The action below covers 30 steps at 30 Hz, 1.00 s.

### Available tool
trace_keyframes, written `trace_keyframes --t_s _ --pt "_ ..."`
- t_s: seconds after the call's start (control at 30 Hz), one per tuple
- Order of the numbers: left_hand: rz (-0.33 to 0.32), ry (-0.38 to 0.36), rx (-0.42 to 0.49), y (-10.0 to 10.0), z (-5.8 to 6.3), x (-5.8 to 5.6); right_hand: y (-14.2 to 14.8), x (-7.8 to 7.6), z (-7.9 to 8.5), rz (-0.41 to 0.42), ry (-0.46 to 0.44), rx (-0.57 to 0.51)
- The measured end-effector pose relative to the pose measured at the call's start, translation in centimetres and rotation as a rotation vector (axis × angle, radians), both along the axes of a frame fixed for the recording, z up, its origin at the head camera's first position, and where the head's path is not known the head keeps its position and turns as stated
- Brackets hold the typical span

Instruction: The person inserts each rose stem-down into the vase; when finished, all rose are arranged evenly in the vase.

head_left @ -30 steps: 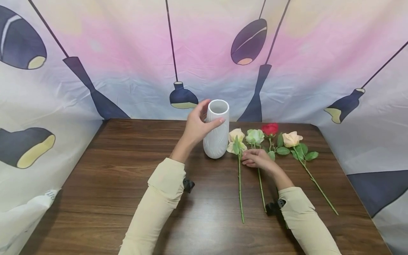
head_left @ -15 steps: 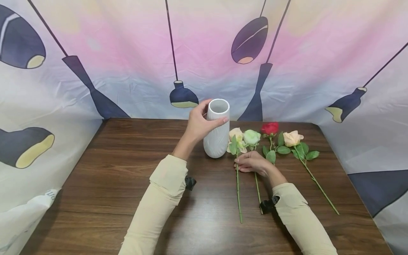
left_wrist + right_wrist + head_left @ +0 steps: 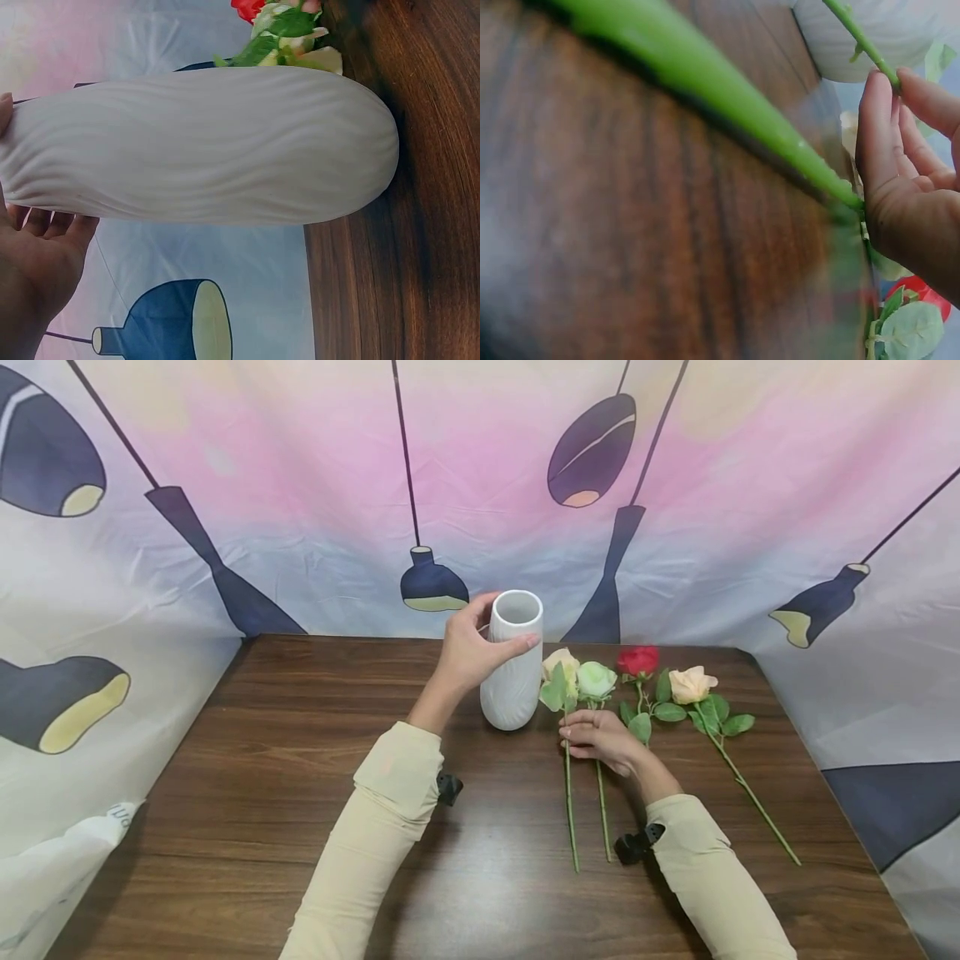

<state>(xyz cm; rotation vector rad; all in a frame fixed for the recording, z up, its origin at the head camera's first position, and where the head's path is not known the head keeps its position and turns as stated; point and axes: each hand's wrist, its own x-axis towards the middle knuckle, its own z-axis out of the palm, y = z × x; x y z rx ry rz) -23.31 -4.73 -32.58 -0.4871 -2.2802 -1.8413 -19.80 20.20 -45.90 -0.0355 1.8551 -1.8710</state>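
In the head view, my left hand (image 3: 472,652) grips a white vase (image 3: 510,693) near its rim, thumb across the front. The vase stands upright on the table, and its wavy ribbed side (image 3: 210,150) fills much of the left wrist view. My right hand (image 3: 603,743) pinches the green stem (image 3: 862,45) of the leftmost rose, a cream one (image 3: 564,667), between thumb and fingertips. That rose's bloom is close beside the vase. A pale green rose (image 3: 597,682) lies just right of it, its stem running partly behind my right hand.
Farther right on the brown wooden table (image 3: 300,793) lie a red rose (image 3: 638,661) and a peach rose (image 3: 692,685) with a long bare stem. A printed cloth (image 3: 315,527) hangs behind the table. White plastic (image 3: 90,843) sits by the left edge.
My right hand has moved to the cream rose's stem and now pinches it; that rose has shifted and its bloom is slightly higher. My left hand stays on the vase.
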Motion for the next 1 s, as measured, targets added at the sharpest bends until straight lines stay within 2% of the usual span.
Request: trace_keyframes --t_s 0.3,0.77,1.0 --pt "-0.001 0.011 0.0 0.1 -0.1 0.0 0.3 -0.2 0.8 -0.076 0.053 -0.086" --pt "-0.01 0.014 0.005 0.0 0.1 0.0 0.5 -0.5 3.6 -0.176 0.137 -0.205" --pt "-0.009 0.016 0.002 0.0 0.0 -0.1 0.3 -0.6 4.7 -0.243 0.144 -0.268"
